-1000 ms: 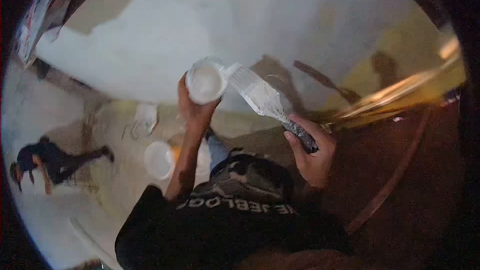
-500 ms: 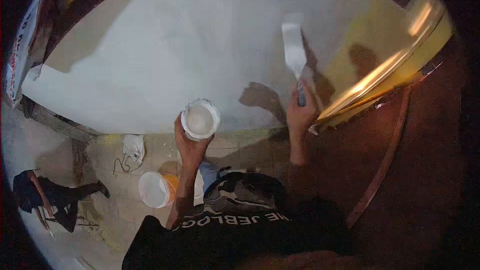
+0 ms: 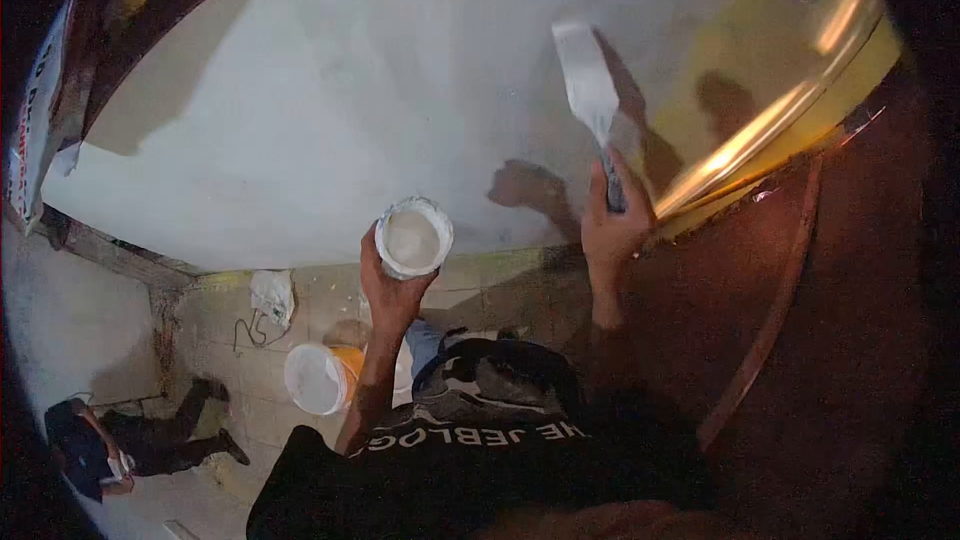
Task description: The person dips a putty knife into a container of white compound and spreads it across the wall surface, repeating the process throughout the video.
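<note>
My left hand (image 3: 393,290) is wrapped round a white paint pot (image 3: 440,240). Whitish paint (image 3: 408,238) shows inside it through the open top. Out to the right, my right hand (image 3: 615,235) grips the dark, paint-spotted handle of a flat paintbrush (image 3: 588,80). White coats the brush head, which points up along the wall (image 3: 400,70). That wall is mostly white, with yellow at the right, and the brush throws a shadow on it. Whether the bristles touch the wall I cannot tell.
On the tiled floor stand an orange-and-white bucket (image 3: 318,380) and a white bag (image 3: 272,298) with a dark cord beside it. Another person (image 3: 130,445) is at the lower left. A shiny yellow strip (image 3: 760,135) edges the wall at right.
The brush head has tilted further left, and my right hand is slightly lower and further right. The paint pot appears slightly further right. The other person's legs and arms have changed position.
</note>
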Demonstrator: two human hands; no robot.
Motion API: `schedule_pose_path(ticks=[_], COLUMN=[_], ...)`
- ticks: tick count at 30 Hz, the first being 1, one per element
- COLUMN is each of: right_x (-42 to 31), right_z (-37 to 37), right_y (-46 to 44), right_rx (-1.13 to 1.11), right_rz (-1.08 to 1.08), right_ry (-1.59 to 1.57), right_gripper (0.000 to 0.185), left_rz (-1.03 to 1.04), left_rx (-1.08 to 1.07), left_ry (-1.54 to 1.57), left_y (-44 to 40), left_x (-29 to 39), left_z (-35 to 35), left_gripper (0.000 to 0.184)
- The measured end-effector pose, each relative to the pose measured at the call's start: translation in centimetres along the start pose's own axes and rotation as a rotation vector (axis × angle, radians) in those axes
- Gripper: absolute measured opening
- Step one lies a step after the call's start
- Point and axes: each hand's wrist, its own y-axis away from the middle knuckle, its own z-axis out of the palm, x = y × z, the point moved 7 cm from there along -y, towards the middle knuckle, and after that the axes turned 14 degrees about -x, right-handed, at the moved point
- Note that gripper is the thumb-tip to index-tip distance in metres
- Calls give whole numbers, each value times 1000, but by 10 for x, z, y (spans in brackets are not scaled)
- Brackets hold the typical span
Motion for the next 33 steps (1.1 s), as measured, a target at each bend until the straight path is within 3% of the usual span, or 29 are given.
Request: schedule_pose_path(ticks=[3,5,7,9,12,17,20,24,28,29,31,33], right_x=[-11,8,56,88,100,23,-28,2,102,109,142,141], right_z=[-1,15,43,60,65,11,-8,28,82,84,92,83], right_y=[-16,-9,22,54,75,25,-21,-23,35,46,64,64], right_rx=[55,-27,-69,-192,-273,26,45,102,-207,-212,-520,-470], right_rz=[-73,-4,64,311,359,74,10,-120,350,351,656,609], right_ry=[-66,107,113,48,38,-65,-109,27,95,98,189,165], right_gripper=[29,29,30,30,28,32,26,33,34,34,36,35], left_rz=[67,78,82,33,46,50,82,76,71,56,42,30], left_rx=[-44,-25,-3,-2,1,-31,-33,-44,-19,-20,-24,-44], left_ry=[0,-48,-99,90,35,-42,32,73,-37,-7,22,139], left_y=[-2,-1,0,2,1,4,2,1,2,2,-3,-5], left_x=[10,13,12,1,-5,6,9,21,8,2,8,12], left_z=[0,0,1,3,2,2,0,-5,-1,-3,3,0], left_gripper=[88,88,87,86,86,88,86,85,86,85,85,85])
